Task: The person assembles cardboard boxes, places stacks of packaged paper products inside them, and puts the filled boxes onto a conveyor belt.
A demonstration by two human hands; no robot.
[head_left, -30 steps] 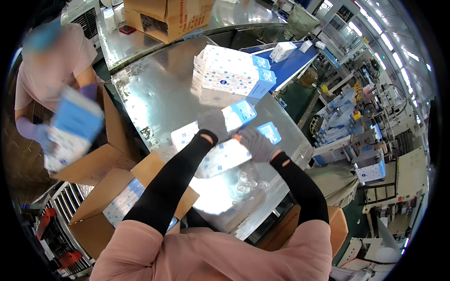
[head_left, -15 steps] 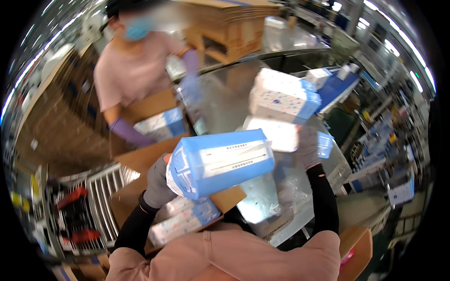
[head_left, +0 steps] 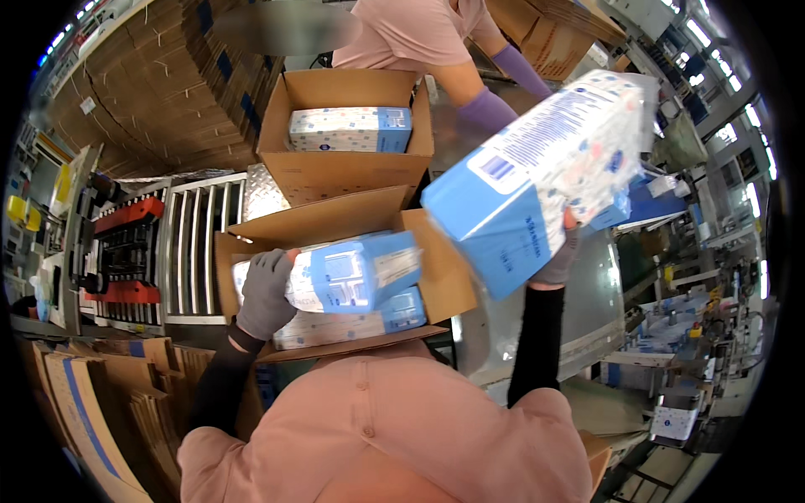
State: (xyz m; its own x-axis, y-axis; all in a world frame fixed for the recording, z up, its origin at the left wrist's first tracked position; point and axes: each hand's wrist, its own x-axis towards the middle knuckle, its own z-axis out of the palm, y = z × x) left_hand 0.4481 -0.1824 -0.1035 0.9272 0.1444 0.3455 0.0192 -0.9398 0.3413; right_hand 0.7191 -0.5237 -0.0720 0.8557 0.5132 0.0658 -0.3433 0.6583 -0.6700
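My left hand (head_left: 267, 293), in a grey glove, grips one end of a blue-and-white plastic-wrapped pack (head_left: 344, 272). That pack is tilted inside the open near carton (head_left: 449, 272), above another wrapped pack (head_left: 335, 331) lying along the carton's near side. Raised over the metal table to the right, a larger blue-and-white plastic-wrapped pack (head_left: 537, 180) rests in my right hand (head_left: 560, 256). The fingers of this grey-gloved hand are partly hidden behind the pack, with a fingertip showing at its lower edge.
Beyond the near carton stands a second open carton (head_left: 344, 180) with a wrapped pack inside. A co-worker's purple-sleeved arm (head_left: 486, 109) reaches in at the top. Roller conveyor (head_left: 201, 243) lies left; flattened cardboard (head_left: 159, 92) is stacked behind. The metal table (head_left: 579, 310) is at right.
My left hand has lowered its pack into the near carton. My right hand has lifted a pack from the table. My view has turned left, and the co-worker has leaned toward the table.
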